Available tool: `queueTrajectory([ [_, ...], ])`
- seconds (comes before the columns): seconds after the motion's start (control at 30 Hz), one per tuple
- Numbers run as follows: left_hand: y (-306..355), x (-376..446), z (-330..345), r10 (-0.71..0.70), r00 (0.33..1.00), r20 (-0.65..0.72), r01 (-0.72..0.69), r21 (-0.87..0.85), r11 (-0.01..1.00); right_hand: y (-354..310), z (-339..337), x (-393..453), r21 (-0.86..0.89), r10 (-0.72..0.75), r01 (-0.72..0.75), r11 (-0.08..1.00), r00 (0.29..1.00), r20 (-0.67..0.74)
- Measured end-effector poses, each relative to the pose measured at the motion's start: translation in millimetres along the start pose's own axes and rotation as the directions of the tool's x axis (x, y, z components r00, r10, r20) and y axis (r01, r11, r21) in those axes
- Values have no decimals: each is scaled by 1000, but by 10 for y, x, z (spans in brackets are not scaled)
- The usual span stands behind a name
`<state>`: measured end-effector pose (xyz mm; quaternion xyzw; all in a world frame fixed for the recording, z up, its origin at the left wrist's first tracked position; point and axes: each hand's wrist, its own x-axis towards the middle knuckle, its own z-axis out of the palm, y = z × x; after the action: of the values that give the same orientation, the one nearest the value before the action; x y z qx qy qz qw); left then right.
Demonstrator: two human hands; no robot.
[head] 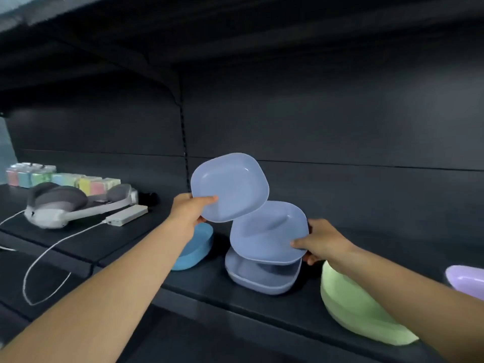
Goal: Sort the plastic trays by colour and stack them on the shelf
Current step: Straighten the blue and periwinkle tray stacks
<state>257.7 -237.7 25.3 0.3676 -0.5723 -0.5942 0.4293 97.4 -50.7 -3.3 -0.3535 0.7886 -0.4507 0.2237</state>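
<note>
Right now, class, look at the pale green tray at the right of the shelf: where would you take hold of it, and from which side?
Pinch the near rim of the green tray, coming from the front, thumb on top and fingers under the lip. It sits at the shelf front edge, and the right hand, holding a periwinkle tray, uses that same rim pinch.

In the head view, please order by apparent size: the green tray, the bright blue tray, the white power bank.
1. green tray, largest, though nearest the camera
2. bright blue tray, partly hidden by the left arm
3. white power bank, smallest, also farther back
</note>
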Motion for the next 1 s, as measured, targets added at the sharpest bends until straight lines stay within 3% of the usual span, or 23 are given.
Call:
queueTrajectory([
  [0.23, -214, 345, 65, -91, 972, 218, 72, 95, 993, -37, 181, -161, -85, 164, -157, 984, 984, 73],
  [0.4, -334, 312, 127, -120, 915, 386, 41, 208, 977, -60, 201, -415, -37, 195, -195, 980, 981, -6],
  [0.53, -413, 242, 158, -132, 863, 488, -90, 406, 909, -102, 234, -597, 80, 177, -170, 982, 978, -105],
  [0.73, -576, 237, 199, -126, 833, 540, -252, 571, 782, -69, 578, -529, 11, 122, -123, 992, 957, -263],
  [0.87, -682, 132, 169, -122, 806, 579, -393, 679, 620, 26, 742, -356, 34, 144, -142, 989, 913, -382],
  [1.0, -775, 147, 125, -224, 741, 633, -284, 598, 750, 75, 850, -337, 58, 183, -175, 983, 895, -406],
])
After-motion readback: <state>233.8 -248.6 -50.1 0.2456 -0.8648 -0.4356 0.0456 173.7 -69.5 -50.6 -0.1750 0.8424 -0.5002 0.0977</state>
